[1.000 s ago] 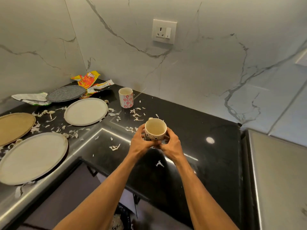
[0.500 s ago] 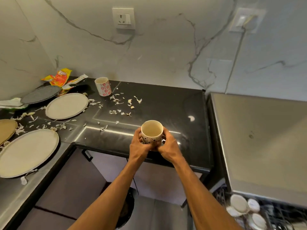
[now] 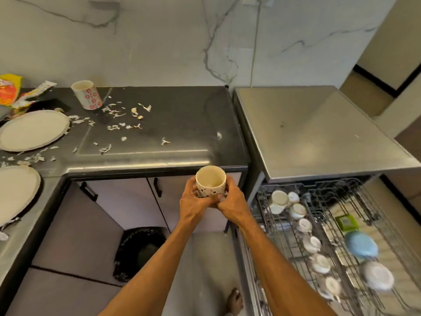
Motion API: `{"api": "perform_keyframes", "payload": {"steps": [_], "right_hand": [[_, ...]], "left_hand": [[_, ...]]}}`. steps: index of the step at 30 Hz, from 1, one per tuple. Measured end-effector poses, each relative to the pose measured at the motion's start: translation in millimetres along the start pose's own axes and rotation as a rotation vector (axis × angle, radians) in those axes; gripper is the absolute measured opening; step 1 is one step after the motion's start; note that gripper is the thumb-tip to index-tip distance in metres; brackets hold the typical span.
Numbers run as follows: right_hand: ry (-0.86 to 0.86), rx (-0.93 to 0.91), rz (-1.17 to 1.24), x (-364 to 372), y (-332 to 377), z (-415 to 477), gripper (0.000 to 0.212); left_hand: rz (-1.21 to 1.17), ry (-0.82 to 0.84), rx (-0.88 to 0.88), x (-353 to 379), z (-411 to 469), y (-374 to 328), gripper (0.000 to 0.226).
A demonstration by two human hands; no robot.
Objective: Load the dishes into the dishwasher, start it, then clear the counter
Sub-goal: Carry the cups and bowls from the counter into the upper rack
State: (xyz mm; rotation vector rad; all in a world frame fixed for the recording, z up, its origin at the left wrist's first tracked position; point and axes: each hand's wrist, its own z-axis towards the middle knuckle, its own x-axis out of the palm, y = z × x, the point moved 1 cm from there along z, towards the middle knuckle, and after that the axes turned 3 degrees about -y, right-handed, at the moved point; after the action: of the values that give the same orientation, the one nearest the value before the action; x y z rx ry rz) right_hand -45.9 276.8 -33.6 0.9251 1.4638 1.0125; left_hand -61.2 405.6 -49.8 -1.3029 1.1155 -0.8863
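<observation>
The left hand (image 3: 193, 202) and right hand (image 3: 233, 205) both curl around a cream cylindrical ceramic mug with dark speckles (image 3: 210, 182), held upright in the air just off the front edge of the glossy black stone counter (image 3: 182, 110). Right of it, a pulled-out wire dishwasher rack (image 3: 325, 201) holds cups (image 3: 298, 210) and bowls (image 3: 361, 246). The counter bears a red-flowered mug (image 3: 87, 96), matte round cream plates (image 3: 34, 130) and pale torn scraps (image 3: 114, 127).

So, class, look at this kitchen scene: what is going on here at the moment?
A person grips an empty patterned mug with the left hand and the right hand, just off the edge of the counter. To the right, the dishwasher rack is pulled out, with cups and bowls in it. A floral mug, two pale plates and scattered scraps sit on that counter, not yet cleared.
</observation>
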Motion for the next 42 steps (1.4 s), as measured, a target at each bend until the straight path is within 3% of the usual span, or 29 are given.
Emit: {"api": "perform_keyframes", "payload": {"steps": [11, 20, 23, 28, 33, 38, 42], "right_hand": [[-0.151, 0.147, 0.020, -75.1, -51.1, -52.3, 0.085], [-0.157, 0.239, 0.062, -151.1, -102.9, -66.1, 0.081], [-0.177, 0.282, 0.094, -174.5, -124.9, -67.5, 0.076], [-0.182, 0.369, 0.147, -208.7, -153.0, -66.0, 0.055], [-0.197, 0.513, 0.218, -225.6, -189.6, -60.5, 0.054], [-0.298, 0.697, 0.236, -231.0, -230.6, -53.4, 0.067], [-0.267, 0.759, 0.355, -233.9, -255.7, -45.8, 0.047]], "left_hand": [[0.104, 0.196, -0.068, 83.4, -39.0, 11.0, 0.078], [0.220, 0.269, -0.239, 171.6, -57.4, 11.5, 0.075], [0.270, 0.318, -0.295, 203.5, -60.0, 15.5, 0.073], [0.307, 0.392, -0.340, 246.0, -67.6, 34.6, 0.089], [0.298, 0.434, -0.362, 278.7, -70.1, 52.1, 0.070], [0.269, 0.408, -0.465, 307.7, -63.8, 81.5, 0.054], [0.243, 0.448, -0.582, 325.1, -56.4, 100.6, 0.050]]}}
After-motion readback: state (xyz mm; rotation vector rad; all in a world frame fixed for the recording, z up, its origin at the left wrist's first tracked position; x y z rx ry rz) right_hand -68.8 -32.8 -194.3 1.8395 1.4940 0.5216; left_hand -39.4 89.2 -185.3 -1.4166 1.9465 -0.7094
